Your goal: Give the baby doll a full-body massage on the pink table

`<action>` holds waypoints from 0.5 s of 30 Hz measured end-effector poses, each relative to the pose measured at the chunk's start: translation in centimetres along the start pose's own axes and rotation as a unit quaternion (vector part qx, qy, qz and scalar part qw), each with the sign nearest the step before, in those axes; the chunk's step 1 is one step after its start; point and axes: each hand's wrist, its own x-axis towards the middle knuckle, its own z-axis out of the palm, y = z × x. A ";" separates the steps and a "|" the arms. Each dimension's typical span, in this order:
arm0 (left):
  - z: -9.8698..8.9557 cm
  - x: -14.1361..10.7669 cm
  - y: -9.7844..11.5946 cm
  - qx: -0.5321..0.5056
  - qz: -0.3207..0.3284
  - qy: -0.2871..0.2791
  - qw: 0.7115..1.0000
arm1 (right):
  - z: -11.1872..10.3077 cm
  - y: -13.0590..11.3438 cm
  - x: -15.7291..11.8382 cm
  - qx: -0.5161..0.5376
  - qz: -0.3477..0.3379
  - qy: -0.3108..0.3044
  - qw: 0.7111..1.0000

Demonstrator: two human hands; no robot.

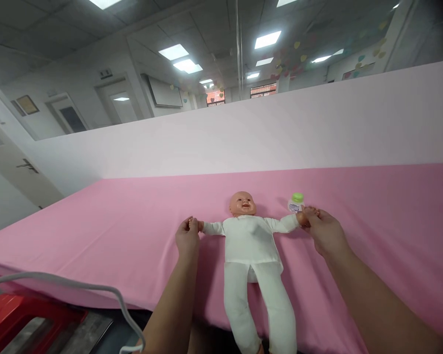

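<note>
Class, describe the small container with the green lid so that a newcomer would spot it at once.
Start at the pink-covered table, where a doll in white lies on its back. Follow its outstretched arm on the picture's right to the person's right hand; the container stands just beyond. Its bright green lid sets it apart from the doll's white clothes.

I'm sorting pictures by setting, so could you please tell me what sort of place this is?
Probably a childcare training room: a baby doll lies on a pink cloth near a green-lidded bottle, with panel lights overhead.
</note>
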 end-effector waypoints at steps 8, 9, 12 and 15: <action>2.9 -5.4 1.6 0.233 0.318 -0.141 0.908 | 4.5 -2.1 -6.2 -0.254 -0.250 -0.145 0.923; 3.1 -5.8 1.4 0.255 0.366 -0.155 0.882 | 4.9 -1.9 -6.6 -0.271 -0.284 -0.171 0.904; 3.5 -6.3 1.0 0.281 0.469 -0.198 0.814 | 5.8 -1.5 -7.4 -0.316 -0.372 -0.225 0.843; 3.8 -6.5 1.0 0.293 0.502 -0.248 0.775 | 6.4 -1.3 -8.0 -0.346 -0.418 -0.255 0.800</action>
